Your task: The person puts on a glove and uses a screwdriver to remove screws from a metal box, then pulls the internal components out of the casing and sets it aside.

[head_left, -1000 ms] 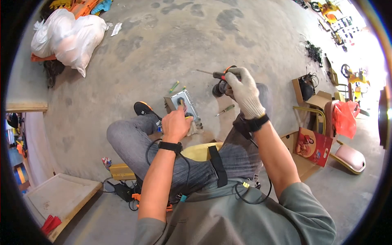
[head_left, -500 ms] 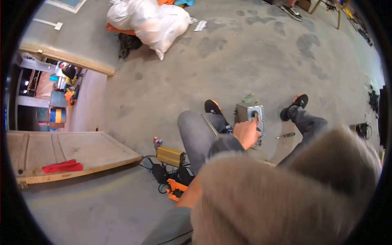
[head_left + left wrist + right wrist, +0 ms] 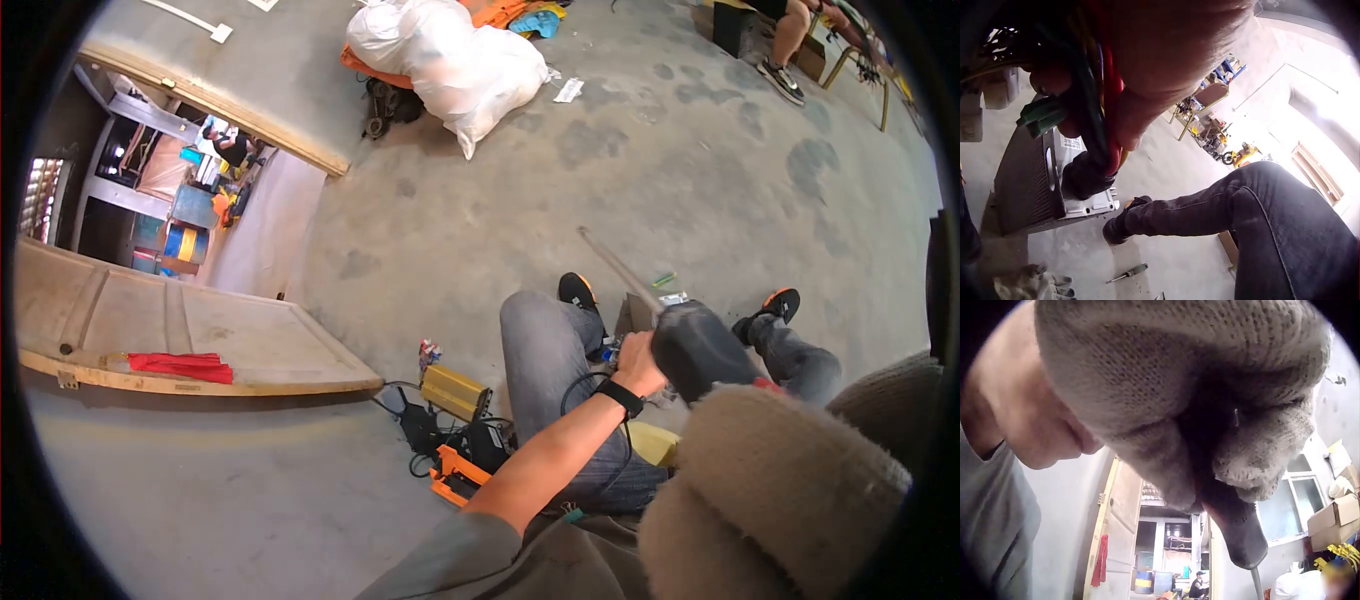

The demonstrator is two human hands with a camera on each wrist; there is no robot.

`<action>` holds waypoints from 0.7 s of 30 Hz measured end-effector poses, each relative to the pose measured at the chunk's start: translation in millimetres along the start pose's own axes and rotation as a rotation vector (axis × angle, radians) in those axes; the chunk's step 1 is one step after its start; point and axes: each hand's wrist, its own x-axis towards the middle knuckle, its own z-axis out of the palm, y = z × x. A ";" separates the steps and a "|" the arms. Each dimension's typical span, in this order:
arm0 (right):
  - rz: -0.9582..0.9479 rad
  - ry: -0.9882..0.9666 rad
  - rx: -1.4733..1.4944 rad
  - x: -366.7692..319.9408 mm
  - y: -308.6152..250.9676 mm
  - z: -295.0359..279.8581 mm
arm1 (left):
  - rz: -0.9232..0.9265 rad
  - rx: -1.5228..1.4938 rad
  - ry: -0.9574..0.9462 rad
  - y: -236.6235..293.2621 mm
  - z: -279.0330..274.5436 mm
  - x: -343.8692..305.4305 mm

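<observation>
My gloved right hand point(image 3: 775, 480) is raised close to the head camera and grips a screwdriver point(image 3: 700, 350) by its dark handle, the shaft pointing away over the floor. Also in the right wrist view, the glove's fingers curl round the handle point(image 3: 1244, 540). Low between the legs, my bare left hand point(image 3: 638, 366) holds a bundle of red, green and yellow wires point(image 3: 1112, 125). These run to a black sleeve on a finned metal box point(image 3: 1029, 181) on the floor. A second screwdriver point(image 3: 1132, 272) and an empty glove point(image 3: 1032, 284) lie near the box.
A wooden door point(image 3: 235, 330) with a red cloth point(image 3: 180, 367) stands at the left. Beside my leg sit a gold-coloured box point(image 3: 455, 392), black cabled parts and an orange frame point(image 3: 460, 475). White bags point(image 3: 480, 75) lie ahead; another person's leg point(image 3: 790, 45) shows far right.
My right hand has risen from over the right knee to near the head camera, still holding the screwdriver. The head view has swung left. My left hand stays at the metal box.
</observation>
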 end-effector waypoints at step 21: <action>0.590 -0.063 0.089 -34.6 118.7 46.3 | -0.026 0.019 -0.037 8.7 -1.9 3.3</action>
